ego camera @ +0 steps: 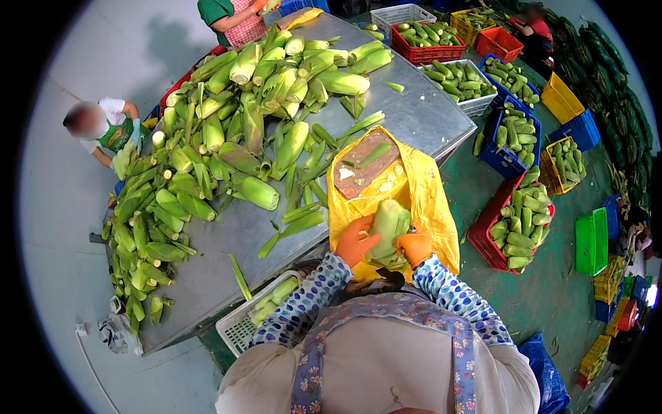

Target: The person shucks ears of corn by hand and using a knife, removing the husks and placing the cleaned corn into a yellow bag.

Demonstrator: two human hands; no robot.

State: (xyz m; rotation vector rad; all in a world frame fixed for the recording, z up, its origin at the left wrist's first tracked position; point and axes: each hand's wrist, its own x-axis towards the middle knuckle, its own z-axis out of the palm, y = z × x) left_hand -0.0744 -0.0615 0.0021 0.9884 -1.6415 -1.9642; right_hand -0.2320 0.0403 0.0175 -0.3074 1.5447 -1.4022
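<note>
An ear of corn in green husk (386, 227) stands between my hands, over a yellow woven plastic sheet (439, 222). My left hand (357, 240), in an orange glove, lies along the ear's left side with thumb and fingers spread. My right hand (415, 247), gloved in orange too, is closed at the ear's right side; a small metal piece shows at its top, and the rest of it is hidden. Beyond the ear, a worn brown board (364, 164) lies on the yellow sheet, with a husk leaf and pale cut slices on and beside it.
Husked corn (253, 189) is heaped across the metal table (232, 248). A white crate (232, 331) with ears stands below the table edge, near my left arm. To the right are a red crate (483, 246) and a blue crate (499, 158) of corn. Co-workers stand across the table and left.
</note>
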